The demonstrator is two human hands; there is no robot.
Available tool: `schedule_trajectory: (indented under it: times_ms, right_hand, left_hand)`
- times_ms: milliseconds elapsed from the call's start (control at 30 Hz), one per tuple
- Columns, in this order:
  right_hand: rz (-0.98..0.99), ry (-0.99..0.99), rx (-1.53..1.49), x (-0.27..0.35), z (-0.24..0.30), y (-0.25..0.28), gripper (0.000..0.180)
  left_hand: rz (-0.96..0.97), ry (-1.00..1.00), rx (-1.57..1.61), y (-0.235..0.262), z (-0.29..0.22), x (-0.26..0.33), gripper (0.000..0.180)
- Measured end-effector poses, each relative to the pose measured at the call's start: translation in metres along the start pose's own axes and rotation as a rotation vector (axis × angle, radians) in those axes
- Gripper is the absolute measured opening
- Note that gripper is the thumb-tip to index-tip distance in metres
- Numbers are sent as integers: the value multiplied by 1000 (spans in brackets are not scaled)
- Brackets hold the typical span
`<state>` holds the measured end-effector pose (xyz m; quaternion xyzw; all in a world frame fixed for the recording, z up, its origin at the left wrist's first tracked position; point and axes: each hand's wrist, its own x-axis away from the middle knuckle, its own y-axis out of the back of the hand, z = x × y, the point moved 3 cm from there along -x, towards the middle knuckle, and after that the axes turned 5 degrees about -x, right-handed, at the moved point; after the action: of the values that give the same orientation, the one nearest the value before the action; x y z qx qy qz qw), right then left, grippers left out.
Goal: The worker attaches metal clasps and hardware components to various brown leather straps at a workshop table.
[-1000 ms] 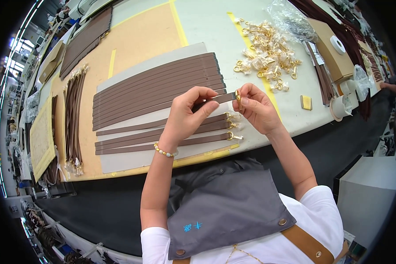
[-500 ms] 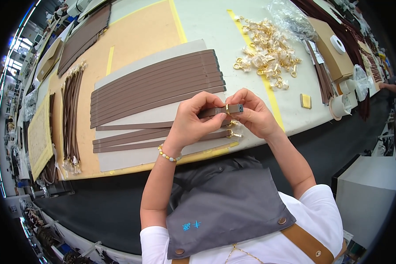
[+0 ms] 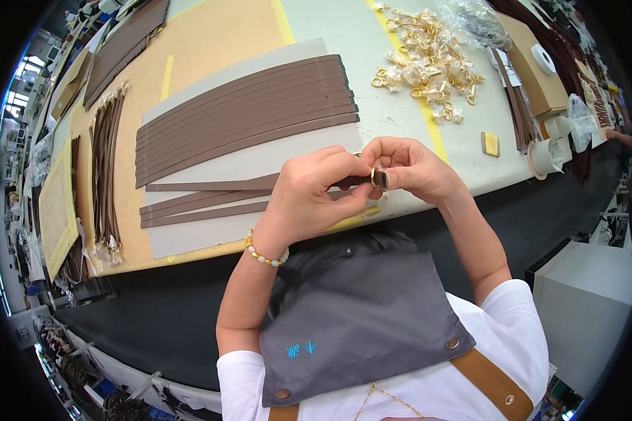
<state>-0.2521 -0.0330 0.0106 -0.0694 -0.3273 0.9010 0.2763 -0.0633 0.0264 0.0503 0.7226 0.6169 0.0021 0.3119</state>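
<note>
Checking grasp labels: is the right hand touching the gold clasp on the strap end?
Touching. The head view shows the right hand with its fingers pinched directly on the gold clasp at the end of the brown strap; no gap shows.

The left hand (image 3: 309,200) covers most of the brown strap's (image 3: 211,186) near end — the gold clasp (image 3: 379,178) barely shows between fingers (image 3: 400,151).

Long pale green worktable (image 3: 344,28) with yellow tape lines, tan board (image 3: 211,49) on its left part. Dark floor (image 3: 147,316) below the table edge. White cabinet (image 3: 590,309) at right. Bright windows (image 3: 28,70) far left.
</note>
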Motion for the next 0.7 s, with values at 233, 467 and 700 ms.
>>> schedule_trajectory:
  times_ms: [233, 467, 700]
  right_hand:
    - [-183, -97, 268, 6, -1, -19, 15]
    - [-241, -169, 323, 4, 0, -12, 16]
    - [-246, -154, 322, 7, 2, -12, 23]
  left_hand:
    - [3, -93, -67, -9, -1, 3, 19]
    - [98, 99, -64, -3, 5, -1, 21]
    - [119, 130, -14, -4, 7, -2, 21]
